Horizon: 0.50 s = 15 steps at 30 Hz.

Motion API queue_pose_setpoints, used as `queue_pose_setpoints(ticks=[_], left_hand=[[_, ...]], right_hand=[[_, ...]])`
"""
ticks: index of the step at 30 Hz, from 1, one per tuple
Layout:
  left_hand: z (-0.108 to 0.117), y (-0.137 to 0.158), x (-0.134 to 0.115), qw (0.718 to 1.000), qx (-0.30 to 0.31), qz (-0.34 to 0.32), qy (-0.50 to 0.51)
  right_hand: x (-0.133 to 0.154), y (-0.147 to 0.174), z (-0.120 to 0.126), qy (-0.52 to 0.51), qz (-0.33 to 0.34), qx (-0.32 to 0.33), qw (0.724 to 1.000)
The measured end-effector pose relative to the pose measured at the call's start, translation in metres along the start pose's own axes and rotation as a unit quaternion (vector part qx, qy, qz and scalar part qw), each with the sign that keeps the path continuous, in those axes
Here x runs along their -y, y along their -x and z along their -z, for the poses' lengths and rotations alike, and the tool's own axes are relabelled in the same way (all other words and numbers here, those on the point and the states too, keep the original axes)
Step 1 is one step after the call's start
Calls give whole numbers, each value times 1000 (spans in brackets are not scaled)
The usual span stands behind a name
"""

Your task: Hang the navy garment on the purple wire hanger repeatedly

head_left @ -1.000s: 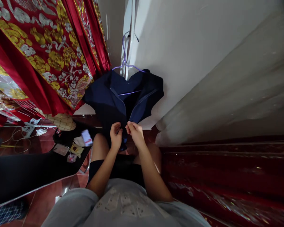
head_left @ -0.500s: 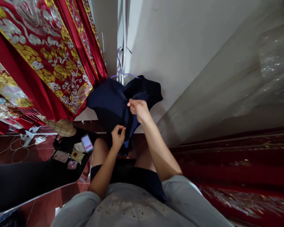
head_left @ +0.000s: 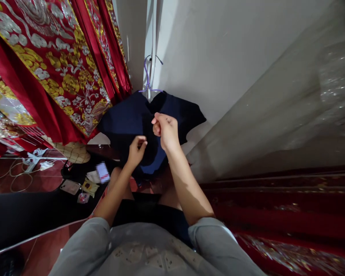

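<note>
Navy cloth, a dark blue garment [head_left: 132, 122], hangs on a purple wire hanger [head_left: 147, 78] hooked against the white wall [head_left: 218, 50], straight ahead of the person and above their bare knees. The right hand [head_left: 165, 130] is raised at the garment's front, just below the neckline, its fingers [head_left: 157, 124] curled closed and pinching a fold of the dark cloth near the middle seam. The left hand [head_left: 136, 149] sits lower and a little to the left, against the garment's lower front, with thumb and fingers [head_left: 142, 142] drawn together in a pinch; whether cloth is truly caught between them cannot be told, as the fabric there is dark and in shadow. The two hands are near each other but apart. To the left of the garment, touching its shoulder, hangs a red drape [head_left: 46, 69] with gold and silver embroidery. Below that, on the red tiled floor [head_left: 25, 180], lie a white cable [head_left: 31, 163], a phone [head_left: 69, 186] and a few small packets [head_left: 89, 187] at the edge of a black mat [head_left: 31, 214]. To the right runs a glossy dark red surface [head_left: 276, 214] under a pale, shiny sheet [head_left: 290, 115]. The person's grey shirt [head_left: 149, 253] fills the bottom edge of the view.
</note>
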<state>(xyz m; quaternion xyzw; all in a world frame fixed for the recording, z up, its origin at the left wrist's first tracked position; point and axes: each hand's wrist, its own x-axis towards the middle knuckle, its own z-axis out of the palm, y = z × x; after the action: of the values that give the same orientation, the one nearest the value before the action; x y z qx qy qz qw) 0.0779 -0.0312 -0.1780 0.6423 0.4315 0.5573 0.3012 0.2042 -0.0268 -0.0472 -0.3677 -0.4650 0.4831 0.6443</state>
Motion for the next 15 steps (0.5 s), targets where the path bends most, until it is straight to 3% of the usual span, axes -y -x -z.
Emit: queue_pose_setpoints(ticks=[3,7,11,15], left_hand=[[15,-42,-57,988,-29,-152,15],[34,-90,-119,964,80,-236,-97],[43,-101,-127,932,142,-264,-201],[52,-96,-122,926,94,-283,-234]], right_hand=[[-7,0,4,16,7,12,1000],[5,-7,6,49,50,17,997],[15,-9,10,75,72,45,994],[-10,-7,15,130,101,53,985]])
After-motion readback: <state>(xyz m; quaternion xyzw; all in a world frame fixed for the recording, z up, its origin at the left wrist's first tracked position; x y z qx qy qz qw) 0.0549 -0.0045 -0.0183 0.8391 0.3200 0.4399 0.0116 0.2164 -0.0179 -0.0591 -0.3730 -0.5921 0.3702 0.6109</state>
